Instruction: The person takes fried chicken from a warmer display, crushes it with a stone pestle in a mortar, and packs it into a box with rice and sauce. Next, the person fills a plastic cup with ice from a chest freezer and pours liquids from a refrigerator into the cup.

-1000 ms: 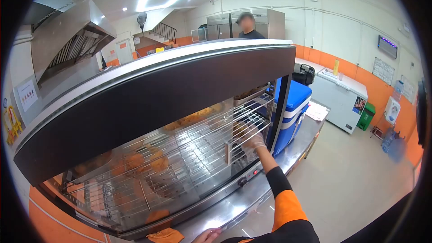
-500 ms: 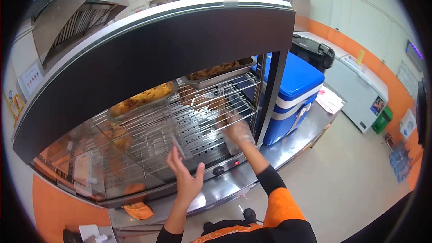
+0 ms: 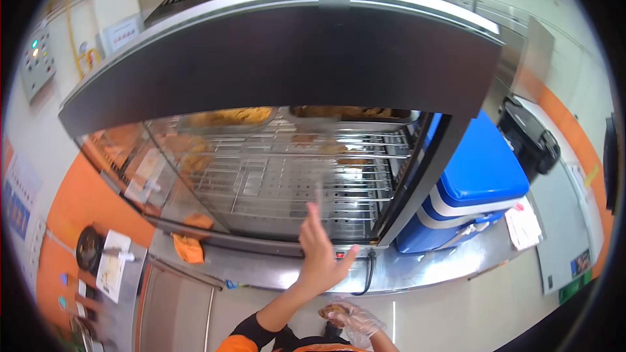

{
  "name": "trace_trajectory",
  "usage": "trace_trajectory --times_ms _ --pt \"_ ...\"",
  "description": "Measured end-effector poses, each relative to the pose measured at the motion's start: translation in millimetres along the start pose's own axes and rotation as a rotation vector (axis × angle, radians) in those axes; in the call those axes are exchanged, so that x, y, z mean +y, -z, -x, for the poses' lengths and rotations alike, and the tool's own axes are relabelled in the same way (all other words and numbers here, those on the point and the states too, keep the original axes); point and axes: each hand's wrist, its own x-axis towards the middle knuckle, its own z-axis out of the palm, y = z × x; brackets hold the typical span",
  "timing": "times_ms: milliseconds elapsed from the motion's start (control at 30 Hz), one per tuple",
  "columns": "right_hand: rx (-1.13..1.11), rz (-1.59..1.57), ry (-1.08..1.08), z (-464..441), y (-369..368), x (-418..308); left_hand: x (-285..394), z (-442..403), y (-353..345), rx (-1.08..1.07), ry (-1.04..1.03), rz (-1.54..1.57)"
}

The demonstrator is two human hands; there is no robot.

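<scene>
Stainless steel bench carries a glass-fronted cabinet, with a blue cool box standing beside it and an orange cloth lying near the cabinet's front, probably kept close for wiping. Inside, two trays of food sit at the back on wire racks, whose gaps likely let warm air through. The left hand is raised before the glass door, its grip spread with the thumb well apart; the fingertips are at the door's edge, as if guiding it, though contact is hard to tell. Low by the person's body, outside the cabinet, the right hand pinches a piece of fried food. Its clear glove presumably keeps skin off the food.
</scene>
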Motion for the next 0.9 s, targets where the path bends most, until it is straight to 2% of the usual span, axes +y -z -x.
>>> trace_trajectory --times_ms 100,133,233,300,400,600,700,733,800,867,900 --pt "-0.137 -0.065 -0.144 -5.0 -3.9 14.3 12.8 -0.9 -27.2 -0.048 -0.123 0.075" --pt "-0.101 0.069 -0.029 -12.3 -2.3 27.9 16.4 0.3 -35.6 -0.081 -0.131 0.055" --pt "-0.118 0.06 -0.009 -36.3 -1.4 68.2 29.5 -2.6 -57.5 -0.103 -0.173 0.158" --pt "-0.079 0.192 0.007 -37.8 1.6 66.0 37.8 -4.2 -66.5 -0.125 -0.195 0.229" --pt "-0.054 0.211 -0.024 -37.2 5.0 70.2 47.5 -3.4 -76.7 -0.198 -0.208 0.302" --pt "-0.017 0.229 -0.06 -57.6 -21.1 55.8 38.1 0.2 -72.4 -0.213 -0.26 0.415" --pt "-0.057 0.253 -0.074 -82.0 -56.0 39.3 13.2 20.3 -28.5 -0.414 -0.253 0.514" --pt "-0.077 0.264 -0.076 -91.3 -71.3 32.8 2.4 32.7 4.8 -0.488 -0.227 0.484" --pt "-0.126 0.28 -0.067 -112.6 -110.6 17.7 -38.2 74.4 60.8 -0.456 -0.278 0.232" --pt "-0.184 0.276 -0.056 -136.8 -161.5 6.7 -100.3 132.1 114.9 -0.528 -0.169 0.26" --pt "-0.214 0.267 -0.05 -147.1 -188.1 2.4 -115.9 156.0 164.0 -0.569 0.055 0.341"
